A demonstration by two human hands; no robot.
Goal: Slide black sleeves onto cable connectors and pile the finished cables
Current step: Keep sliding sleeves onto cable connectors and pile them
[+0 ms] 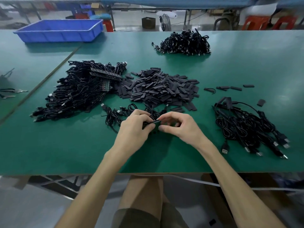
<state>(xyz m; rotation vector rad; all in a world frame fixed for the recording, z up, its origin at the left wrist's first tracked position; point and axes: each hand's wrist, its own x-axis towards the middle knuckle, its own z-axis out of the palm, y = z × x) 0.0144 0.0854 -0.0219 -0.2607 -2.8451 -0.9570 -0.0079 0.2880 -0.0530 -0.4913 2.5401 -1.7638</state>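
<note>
Gripping one black cable (pixel 150 122) between them, both hands work low over the green desk (pixel 164 155), near its front edge and at centre. The left hand (pixel 135 127) has its fingers curled round the cable's end, thumb on top. The right hand (pixel 180 126) pinches the tip of the same piece between thumb and forefinger, its other fingers loosely bent. Motion blur hides whether a sleeve is already on the connector. Just behind the hands lies a small bunch of cables (pixel 118 112), touching the desk. Behind that sits a broad heap of short black sleeves (pixel 164 89), with a few loose sleeves (pixel 230 88) strung out to its right. A large tangle of cables (pixel 74 92) lies left of the heap and touches it, with flat dark strips (pixel 105 74) resting on top. A further pile of cables (pixel 246 125), plugs pointing toward the front edge, lies well to the right of the hands. A third pile (pixel 185 42) sits at the far side. A blue bin (pixel 60 31) stands at the far left corner.
</note>
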